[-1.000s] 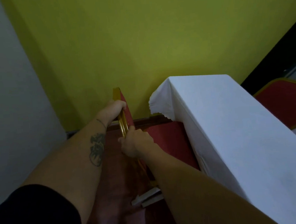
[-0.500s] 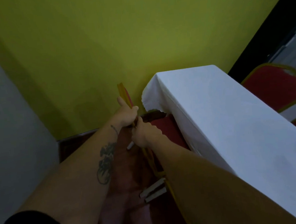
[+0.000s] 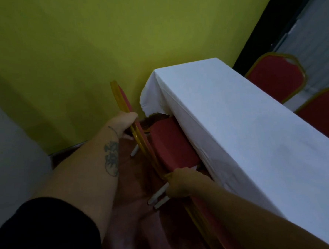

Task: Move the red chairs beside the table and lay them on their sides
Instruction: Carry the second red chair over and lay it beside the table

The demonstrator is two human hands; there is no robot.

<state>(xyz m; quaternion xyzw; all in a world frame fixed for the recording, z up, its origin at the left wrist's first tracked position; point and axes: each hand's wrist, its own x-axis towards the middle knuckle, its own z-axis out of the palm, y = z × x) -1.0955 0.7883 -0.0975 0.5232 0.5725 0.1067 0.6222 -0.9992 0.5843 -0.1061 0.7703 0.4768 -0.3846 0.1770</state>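
Note:
A red chair (image 3: 171,143) with a gold frame lies on its side on the floor, tight against the left flank of the table (image 3: 236,123) under its white cloth. The chair's backrest edge sticks up toward the yellow wall. My left hand (image 3: 125,120) grips the gold frame of the backrest about midway up. My right hand (image 3: 179,182) grips the gold frame lower down, near the seat corner and the white leg tips (image 3: 157,199). The chair's far side is hidden under the tablecloth.
Two more red chairs with gold frames, one (image 3: 276,77) behind the other (image 3: 324,112), stand upright beyond the table at the right. The yellow wall (image 3: 97,42) closes the far side, a grey wall (image 3: 9,145) the left. Dark red floor (image 3: 135,232) lies between my arms.
My right hand slid down the gold frame from beside my left hand to the seat corner. The view has swung slightly right, showing more of the two chairs behind the table.

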